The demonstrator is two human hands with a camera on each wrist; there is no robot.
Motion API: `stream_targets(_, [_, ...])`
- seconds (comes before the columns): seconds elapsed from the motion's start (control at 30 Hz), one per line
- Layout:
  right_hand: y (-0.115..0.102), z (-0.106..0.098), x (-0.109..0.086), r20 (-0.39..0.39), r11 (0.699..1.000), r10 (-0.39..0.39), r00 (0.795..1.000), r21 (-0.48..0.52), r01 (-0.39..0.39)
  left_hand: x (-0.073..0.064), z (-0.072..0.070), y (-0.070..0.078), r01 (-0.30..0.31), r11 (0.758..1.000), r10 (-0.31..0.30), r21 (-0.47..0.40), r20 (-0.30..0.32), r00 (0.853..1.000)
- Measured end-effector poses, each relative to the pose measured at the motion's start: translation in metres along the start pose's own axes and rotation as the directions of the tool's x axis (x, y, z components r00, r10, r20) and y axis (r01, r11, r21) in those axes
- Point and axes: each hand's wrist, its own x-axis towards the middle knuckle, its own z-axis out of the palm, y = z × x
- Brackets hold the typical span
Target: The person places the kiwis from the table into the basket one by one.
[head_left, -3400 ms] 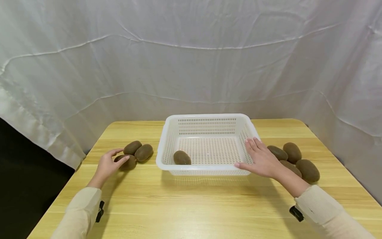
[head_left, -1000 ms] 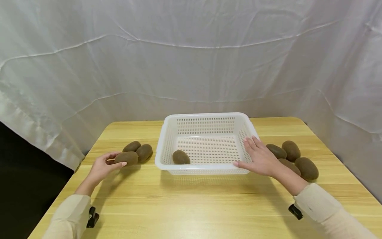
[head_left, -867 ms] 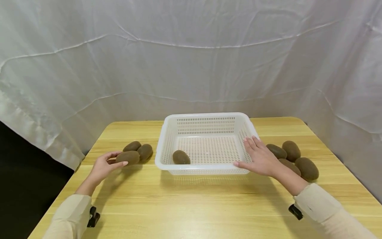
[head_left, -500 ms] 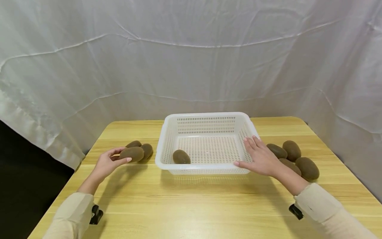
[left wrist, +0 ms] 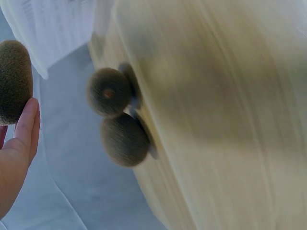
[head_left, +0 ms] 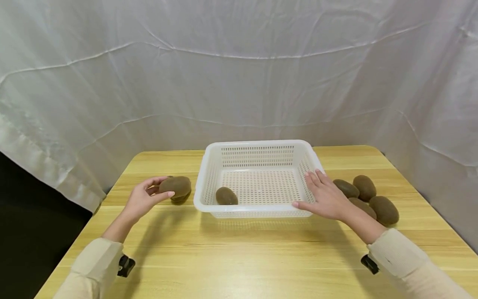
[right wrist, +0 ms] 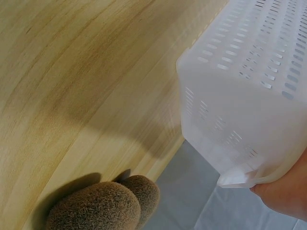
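Note:
A brown fuzzy kiwi (head_left: 175, 186) is held between the thumb and fingers of my left hand (head_left: 143, 197), raised above the table to the left of the basket. The left wrist view shows the same held kiwi (left wrist: 14, 81) at the left edge. Two more kiwis (left wrist: 123, 139) lie on the table below; in the head view the held one mostly covers them. The white perforated plastic basket (head_left: 257, 209) stands mid-table, with one kiwi (head_left: 226, 196) in its front left corner. My right hand (head_left: 326, 197) rests on the basket's right front corner, fingers extended over the rim.
Several kiwis (head_left: 384, 210) lie grouped on the table to the right of the basket, close to the right forearm. The wooden table (head_left: 246, 257) ends at a pale curtain (head_left: 239, 91) behind and at both sides. A dark area (head_left: 30, 224) lies beyond the left edge.
My left hand has taken hold of the nearest kiwi of the left group, lifted it and moved it right, in front of the other two. My right hand stays on the basket.

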Motion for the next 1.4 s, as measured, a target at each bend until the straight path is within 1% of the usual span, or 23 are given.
stream_targets(0.27, [0.000,-0.001,0.000,-0.002,1.000,0.002,1.000,-0.002,-0.002,0.002,0.010,0.020,-0.044,0.999,0.045,-0.028,0.014,0.999])
stream_targets(0.4, [-0.001,-0.001,0.000,-0.003,1.000,-0.003,1.000,-0.003,0.003,0.004,0.017,0.027,-0.064,0.996,0.066,-0.062,0.035,0.997])
stream_targets(0.6, [-0.002,0.000,0.000,-0.006,1.000,-0.006,1.000,-0.004,0.006,0.008,0.031,0.036,-0.090,0.988,0.098,-0.122,0.059,0.993])
stream_targets(0.77, [-0.002,-0.001,-0.001,-0.007,1.000,-0.007,1.000,-0.005,0.007,0.013,0.043,0.044,-0.106,0.982,0.120,-0.156,0.084,0.989])
stream_targets(0.83, [-0.003,-0.001,-0.001,-0.011,1.000,-0.008,1.000,-0.006,0.008,0.015,0.048,0.047,-0.119,0.981,0.135,-0.155,0.096,0.986])
stream_targets(0.97, [-0.004,-0.002,-0.002,-0.020,1.000,-0.013,1.000,-0.009,0.012,0.019,0.058,0.052,-0.149,0.975,0.172,-0.165,0.135,0.976])
stream_targets(1.2, [-0.004,-0.001,-0.003,-0.025,1.000,-0.015,1.000,-0.010,0.015,0.025,0.078,0.062,-0.159,0.977,0.184,-0.140,0.182,0.966])
stream_targets(1.4, [-0.003,-0.001,-0.002,-0.016,1.000,-0.009,1.000,-0.008,0.009,0.028,0.093,0.072,-0.198,0.970,0.225,-0.143,0.205,0.953])
